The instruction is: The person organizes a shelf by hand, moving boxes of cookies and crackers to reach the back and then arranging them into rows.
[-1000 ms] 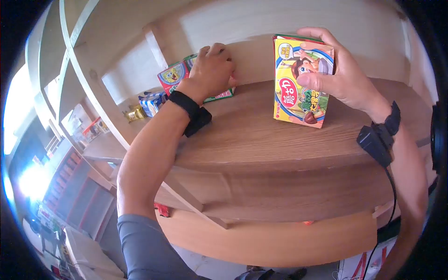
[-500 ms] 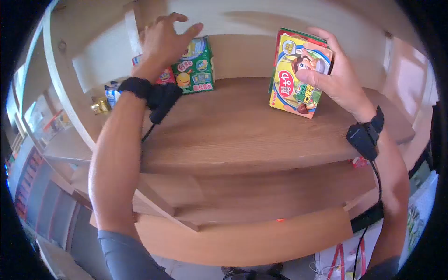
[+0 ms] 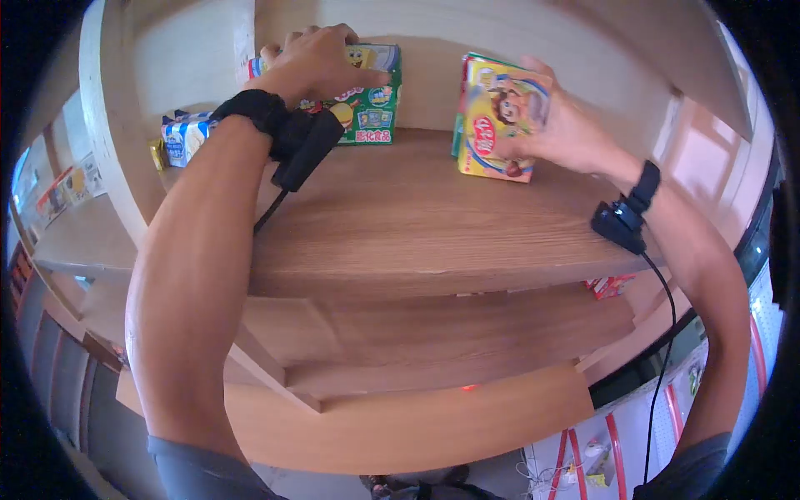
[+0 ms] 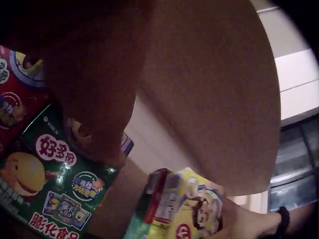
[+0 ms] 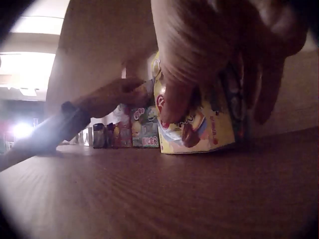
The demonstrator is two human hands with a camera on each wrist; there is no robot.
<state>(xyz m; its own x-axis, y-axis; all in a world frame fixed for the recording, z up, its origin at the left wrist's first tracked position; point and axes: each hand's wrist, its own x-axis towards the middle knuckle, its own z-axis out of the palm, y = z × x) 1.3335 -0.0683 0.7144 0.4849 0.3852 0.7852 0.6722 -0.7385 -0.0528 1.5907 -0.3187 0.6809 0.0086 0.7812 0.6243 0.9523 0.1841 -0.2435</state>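
wooden shelf (image 3: 400, 229) carries boxes at top of frame: left hand (image 3: 312, 58) curled over the green snack box (image 3: 371, 104), right hand (image 3: 560, 132) clasping the upright yellow snack box (image 3: 493, 117).

The yellow box (image 3: 493, 117) stands upright at the far side of the shelf (image 3: 400, 225), its cartoon front facing near. The green box (image 3: 371, 108) stands upright to its left, apart.
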